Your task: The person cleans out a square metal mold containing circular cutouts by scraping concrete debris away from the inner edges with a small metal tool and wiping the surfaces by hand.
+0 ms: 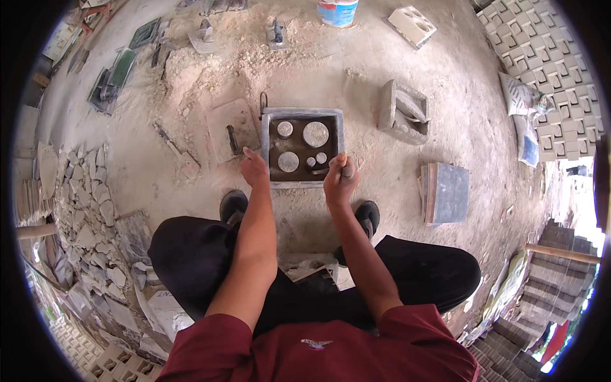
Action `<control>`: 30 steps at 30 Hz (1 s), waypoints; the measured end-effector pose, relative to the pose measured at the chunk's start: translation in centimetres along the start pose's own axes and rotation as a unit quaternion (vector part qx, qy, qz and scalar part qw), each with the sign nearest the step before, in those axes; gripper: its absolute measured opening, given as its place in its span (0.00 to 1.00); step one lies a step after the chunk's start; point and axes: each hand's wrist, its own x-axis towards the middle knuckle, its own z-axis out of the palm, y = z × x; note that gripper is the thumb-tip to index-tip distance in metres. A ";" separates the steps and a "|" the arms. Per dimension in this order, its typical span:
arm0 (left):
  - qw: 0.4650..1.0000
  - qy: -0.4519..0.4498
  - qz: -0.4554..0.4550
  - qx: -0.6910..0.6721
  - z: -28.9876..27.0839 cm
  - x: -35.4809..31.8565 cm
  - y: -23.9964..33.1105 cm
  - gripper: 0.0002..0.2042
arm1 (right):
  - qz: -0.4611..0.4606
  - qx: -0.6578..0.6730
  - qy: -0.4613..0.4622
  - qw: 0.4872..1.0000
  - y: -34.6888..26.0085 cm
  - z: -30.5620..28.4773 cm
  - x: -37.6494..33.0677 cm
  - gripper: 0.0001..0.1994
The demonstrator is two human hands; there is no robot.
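A square grey mould frame (338, 121) lies on the ground in front of me, with brown material and several round pale discs (316, 135) of different sizes inside. My right hand (341, 184) is closed around the handle of a small trowel, at the mould's near right corner. The trowel's dark blade (320, 171) reaches left over the small discs. My left hand (256, 170) is beside the mould's left wall with its fingers curled and mostly hidden, so I cannot tell if it grips anything. Just beyond it, a float with a dark handle (233, 139) rests on a flat board (219, 121).
A rough block-shaped container (388, 114) and stacked dark panels (450, 194) stand to the right. Loose sandy powder (197, 70), two hand floats (277, 37) and a bucket (337, 13) are farther off. Broken pieces (83, 204) are piled left; patterned blocks (534, 57) are stacked far right.
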 end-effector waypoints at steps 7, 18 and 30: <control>1.000 -0.006 0.007 -0.001 -0.1 0.4 0.0 0.37 | -0.025 0.089 -0.025 0.995 0.2 -0.7 0.5 0.24; 0.999 -0.006 -0.020 0.030 0.5 0.3 -0.5 0.38 | 0.142 0.222 -0.068 0.962 -0.5 0.8 2.6 0.22; 1.000 -0.013 -0.023 -0.007 -0.4 0.1 -0.4 0.38 | 0.134 0.252 -0.070 0.956 -3.2 -1.2 2.1 0.19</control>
